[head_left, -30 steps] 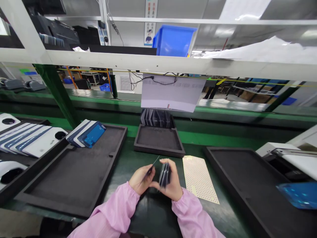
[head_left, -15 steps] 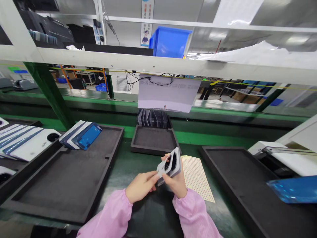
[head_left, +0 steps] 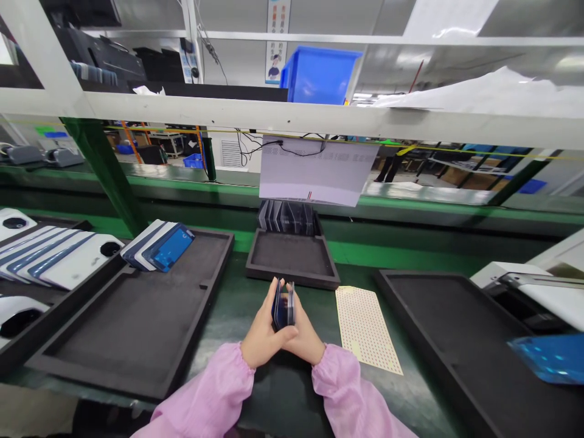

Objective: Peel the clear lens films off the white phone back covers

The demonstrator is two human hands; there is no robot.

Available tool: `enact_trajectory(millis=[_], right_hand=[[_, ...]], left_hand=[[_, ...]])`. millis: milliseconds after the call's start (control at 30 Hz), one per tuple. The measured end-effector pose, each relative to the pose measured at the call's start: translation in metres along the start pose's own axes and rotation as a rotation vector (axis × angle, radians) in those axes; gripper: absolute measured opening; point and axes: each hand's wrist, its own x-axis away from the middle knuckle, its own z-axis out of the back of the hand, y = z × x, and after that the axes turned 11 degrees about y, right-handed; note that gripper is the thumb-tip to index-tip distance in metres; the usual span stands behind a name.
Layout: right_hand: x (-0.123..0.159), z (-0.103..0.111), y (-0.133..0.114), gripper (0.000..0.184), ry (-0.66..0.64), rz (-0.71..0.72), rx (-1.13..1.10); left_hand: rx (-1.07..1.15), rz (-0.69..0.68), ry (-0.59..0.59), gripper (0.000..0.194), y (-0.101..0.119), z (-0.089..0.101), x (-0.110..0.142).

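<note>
Several thin phone back covers stand on edge between my two hands above the green bench, their dark shiny faces showing. My left hand is closed against the left side of them, its thumb across the near end. From the right, my right hand grips the covers on that side, fingers upright along them. A narrow gap shows between the left and right covers. Just beyond my fingertips lies a small black tray with a row of dark panels standing at its back.
A large black tray at left carries white and blue phone covers at its far end. More white covers lie further left. Right of my hands are a yellowish sticker sheet and another black tray with blue film-covered pieces.
One second ago my hands were apart, each holding covers. Half a second ago the white camera side faced up in my right hand; now both hands press the covers together, upright.
</note>
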Motion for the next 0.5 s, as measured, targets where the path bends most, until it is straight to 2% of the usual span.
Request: enact_trajectory(millis=[100, 267, 400, 500], right_hand=[[-0.001, -0.001, 0.001, 0.102, -0.025, 0.035, 0.02], [-0.005, 0.003, -0.001, 0.1, -0.129, -0.002, -0.065], [-0.012, 0.013, -0.008, 0.089, -0.26, -0.034, -0.14], [-0.013, 0.017, -0.01, 0.084, -0.295, -0.039, -0.152]], left_hand=[[-0.079, -0.029, -0.061, 0.105, -0.003, -0.001, 0.001], [-0.242, -0.029, -0.13, 0.092, 0.003, -0.004, 0.004], [-0.294, -0.042, -0.064, 0.081, 0.008, -0.007, 0.005], [-0.343, -0.086, 0.005, 0.079, 0.006, -0.009, 0.007]])
